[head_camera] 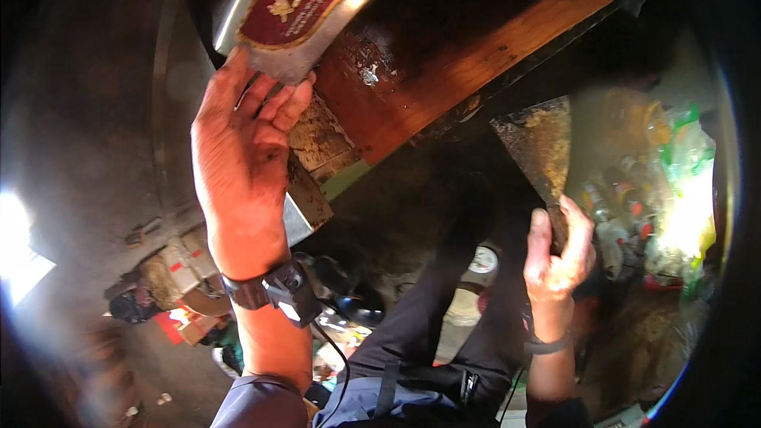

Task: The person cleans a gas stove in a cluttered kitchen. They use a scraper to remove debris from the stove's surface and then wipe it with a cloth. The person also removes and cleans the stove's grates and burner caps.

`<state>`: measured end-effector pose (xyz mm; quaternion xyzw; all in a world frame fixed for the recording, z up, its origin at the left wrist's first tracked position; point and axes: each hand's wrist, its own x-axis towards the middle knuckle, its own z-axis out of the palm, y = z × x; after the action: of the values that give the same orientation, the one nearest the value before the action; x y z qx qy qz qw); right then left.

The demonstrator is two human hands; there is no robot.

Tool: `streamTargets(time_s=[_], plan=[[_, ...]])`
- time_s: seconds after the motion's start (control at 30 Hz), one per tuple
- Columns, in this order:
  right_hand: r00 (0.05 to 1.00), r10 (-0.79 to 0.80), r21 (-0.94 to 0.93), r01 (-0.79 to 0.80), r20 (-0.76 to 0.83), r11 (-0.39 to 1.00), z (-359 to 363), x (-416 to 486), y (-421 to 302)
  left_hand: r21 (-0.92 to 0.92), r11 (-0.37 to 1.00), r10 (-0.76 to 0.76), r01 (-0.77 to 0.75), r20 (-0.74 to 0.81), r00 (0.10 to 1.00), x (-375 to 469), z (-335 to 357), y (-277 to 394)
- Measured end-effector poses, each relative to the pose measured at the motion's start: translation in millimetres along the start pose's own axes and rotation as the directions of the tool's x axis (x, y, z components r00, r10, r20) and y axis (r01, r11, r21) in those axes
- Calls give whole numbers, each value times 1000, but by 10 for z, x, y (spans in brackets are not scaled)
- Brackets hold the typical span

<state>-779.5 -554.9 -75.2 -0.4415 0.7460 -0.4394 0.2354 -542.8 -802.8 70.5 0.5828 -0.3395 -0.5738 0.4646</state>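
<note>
At the upper left, my left hand (247, 154) reaches up, its fingers at the lower end of a metal piece (297, 59) that bears a dark red label with gold flowers. Most of that piece runs out past the top edge. To the right, my right hand (562, 249) grips the handle of a putty knife (538, 137), its wide blade pointing up and coated with brown residue. Between the hands lies a reddish-brown wooden board (410, 95), with a shiny silvery scrap (369, 75) on it. A small camera (291, 294) is strapped to my left wrist.
Plastic bottles and bags (630, 214) are heaped at the right. Small boxes (181, 261) and mixed items lie on the lower left. Stained cardboard-like pieces (315, 137) adjoin the board's lower left end. My legs (404, 315) are below.
</note>
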Motion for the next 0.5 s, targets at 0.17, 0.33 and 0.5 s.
streamTargets(time_s=[0.17, 0.33, 0.5], plan=[[998, -48, 90, 51, -30, 995, 110, -16, 260, 118, 993, 20, -21, 7, 1000, 5, 50, -16], [996, -84, 140, 89, -43, 986, 143, 53, 433, 135, 991, 11, -3, -59, 998, -41, 16, -15], [991, -130, 242, 122, 17, 963, 104, 293, 602, 214, 976, 63, -38, -109, 992, -8, 58, -135]])
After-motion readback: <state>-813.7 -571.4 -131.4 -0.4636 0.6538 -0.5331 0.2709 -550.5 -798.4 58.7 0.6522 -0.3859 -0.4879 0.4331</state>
